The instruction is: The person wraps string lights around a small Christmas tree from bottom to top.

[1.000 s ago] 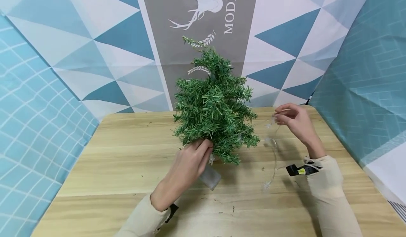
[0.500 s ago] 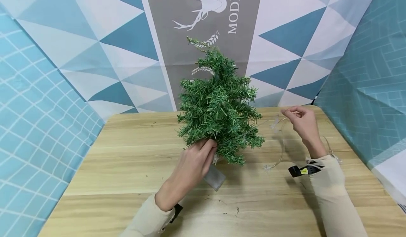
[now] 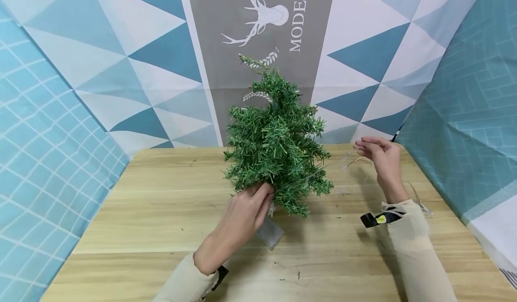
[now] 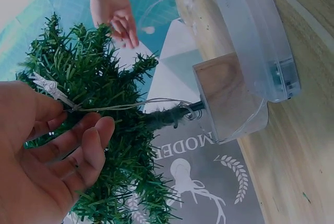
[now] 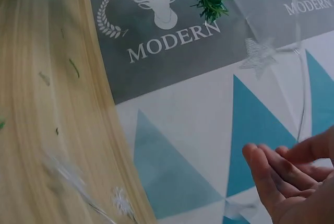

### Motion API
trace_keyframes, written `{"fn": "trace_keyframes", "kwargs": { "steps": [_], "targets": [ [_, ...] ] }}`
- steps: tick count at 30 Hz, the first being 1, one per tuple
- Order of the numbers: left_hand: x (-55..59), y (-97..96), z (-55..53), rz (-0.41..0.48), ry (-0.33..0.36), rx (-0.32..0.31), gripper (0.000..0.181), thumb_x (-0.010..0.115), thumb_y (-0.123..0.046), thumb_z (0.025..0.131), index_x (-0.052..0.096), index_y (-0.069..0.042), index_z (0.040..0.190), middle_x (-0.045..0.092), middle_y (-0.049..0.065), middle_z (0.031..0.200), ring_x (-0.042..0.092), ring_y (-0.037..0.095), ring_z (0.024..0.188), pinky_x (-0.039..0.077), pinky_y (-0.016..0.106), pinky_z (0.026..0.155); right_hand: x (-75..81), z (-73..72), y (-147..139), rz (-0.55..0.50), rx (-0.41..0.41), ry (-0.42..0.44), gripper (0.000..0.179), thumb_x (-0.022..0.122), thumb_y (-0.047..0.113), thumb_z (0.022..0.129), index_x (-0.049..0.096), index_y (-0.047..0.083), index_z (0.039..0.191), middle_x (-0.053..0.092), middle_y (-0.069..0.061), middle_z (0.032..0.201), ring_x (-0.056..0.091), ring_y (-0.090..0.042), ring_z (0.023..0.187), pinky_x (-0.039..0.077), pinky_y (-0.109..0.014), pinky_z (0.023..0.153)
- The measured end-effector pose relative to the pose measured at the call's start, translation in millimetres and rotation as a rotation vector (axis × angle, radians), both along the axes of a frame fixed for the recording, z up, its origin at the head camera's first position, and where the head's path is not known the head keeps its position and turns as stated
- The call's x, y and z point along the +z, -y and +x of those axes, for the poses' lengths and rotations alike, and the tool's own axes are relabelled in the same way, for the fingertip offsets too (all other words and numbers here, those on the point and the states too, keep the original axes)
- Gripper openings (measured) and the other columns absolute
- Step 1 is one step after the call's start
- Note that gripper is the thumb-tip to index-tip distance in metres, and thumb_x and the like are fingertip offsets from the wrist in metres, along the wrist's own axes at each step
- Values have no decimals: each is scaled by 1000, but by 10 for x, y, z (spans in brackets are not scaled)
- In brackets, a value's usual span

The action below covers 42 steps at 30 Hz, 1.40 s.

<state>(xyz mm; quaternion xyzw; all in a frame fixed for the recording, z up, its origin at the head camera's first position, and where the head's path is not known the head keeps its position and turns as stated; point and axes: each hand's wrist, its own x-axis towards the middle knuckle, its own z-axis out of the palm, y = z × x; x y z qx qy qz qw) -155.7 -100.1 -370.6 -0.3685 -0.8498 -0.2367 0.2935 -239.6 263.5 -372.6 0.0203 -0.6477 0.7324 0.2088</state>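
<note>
Wire (image 4: 116, 107) with clear stars (image 5: 258, 57) is being pinched in both grips: the left hand (image 3: 244, 212) low at a bristly green tree (image 3: 278, 145) on the wood-grained tabletop (image 3: 161, 194), the right hand (image 3: 381, 163) apart, rightward.

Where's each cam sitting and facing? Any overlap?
Head: head-worn, facing forward and down at the bushy green tree; left hand, right hand, beige sleeves.
Left wrist: wrist-worn, facing tree and brown wooden block base; left hand near, right hand beyond.
Right wrist: wrist-worn, facing blue-white triangle-patterned fabric backdrop; right hand alone.
Head and left wrist share both hands and tree.
</note>
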Motion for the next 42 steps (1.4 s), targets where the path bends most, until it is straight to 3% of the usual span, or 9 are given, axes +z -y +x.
{"fn": "trace_keyframes", "kwargs": {
  "steps": [6,15,19,24,30,33,37,42],
  "targets": [
    [-5,39,-8,-17,1,12,7,49,-17,91,56,-16,91,52,-8,71,40,2,52,28,9,40,146,-282,56,-5,58,69,33,47,12,93,47,-9,119,62,-12,101,58,-28,103,47,-31,86],
    [1,84,15,-33,3,8,6,49,-17,91,55,-16,90,50,-9,69,40,2,51,26,10,39,444,-686,-77,98,191,312,54,50,10,91,24,-3,136,59,-7,99,60,-22,98,45,-32,91],
    [11,81,26,-51,17,-4,5,49,-17,91,54,-17,89,47,-10,68,38,2,50,25,9,38,569,-779,-136,36,220,364,59,47,5,91,16,6,141,51,-13,111,56,-23,104,45,-29,90],
    [20,75,41,-87,21,-1,5,51,-16,90,55,-15,92,52,-9,72,42,2,53,29,9,40,713,-881,-133,36,184,363,60,50,9,90,17,5,140,55,-8,108,56,-17,96,45,-28,89],
    [102,82,158,-154,46,9,16,55,-19,87,56,-11,101,59,-4,81,51,4,59,37,10,45,812,-1026,-63,155,131,323,37,47,7,91,34,-1,125,65,-4,89,62,-16,86,50,-26,78],
    [179,133,272,-183,70,13,23,53,-24,88,56,-11,108,61,-3,88,55,5,66,44,13,51,876,-1050,30,256,175,286,33,49,5,90,36,-2,119,66,-8,89,64,-19,81,52,-29,76],
    [313,244,424,-167,58,-14,25,52,-25,89,57,-16,112,61,-7,96,58,3,74,49,17,59,1027,-1054,199,447,271,226,40,50,5,89,33,-2,125,64,-10,98,64,-24,79,52,-27,72],
    [539,427,559,-81,-10,-142,20,56,-15,86,60,-13,105,63,-6,95,61,4,77,50,16,63,1290,-1056,431,611,346,187,47,50,0,88,33,3,131,60,-14,111,63,-25,78,50,-24,66]
  ]
}}
